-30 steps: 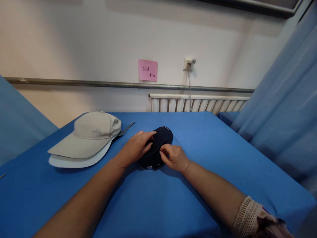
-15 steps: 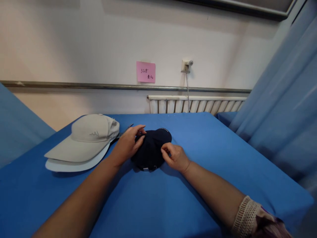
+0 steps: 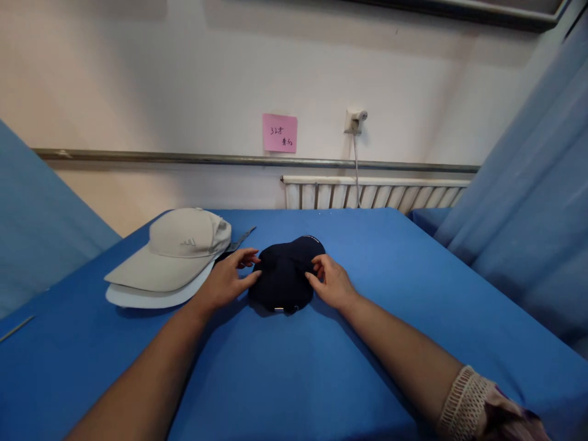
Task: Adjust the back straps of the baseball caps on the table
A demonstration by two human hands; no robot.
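Observation:
A dark navy cap [image 3: 285, 278] lies in the middle of the blue table [image 3: 294, 373], crown up, a small metal buckle showing at its near edge. My left hand [image 3: 227, 282] rests against the cap's left side, thumb and fingers pinching its edge. My right hand [image 3: 331, 283] grips the right side of the cap, fingers curled onto the fabric. A beige cap [image 3: 177, 248] sits to the left, stacked on a white cap [image 3: 151, 297] whose brim shows beneath it.
A dark strap [image 3: 241, 239] lies on the table behind the beige cap. Blue curtains [image 3: 528, 202] hang at the right and left. A radiator [image 3: 372, 194], a rail, a pink note [image 3: 280, 133] and a wall socket are on the wall behind.
My left hand slid off the top of the navy cap to its left edge. My right hand moved from the near right up to the right side. The cap looks rounder.

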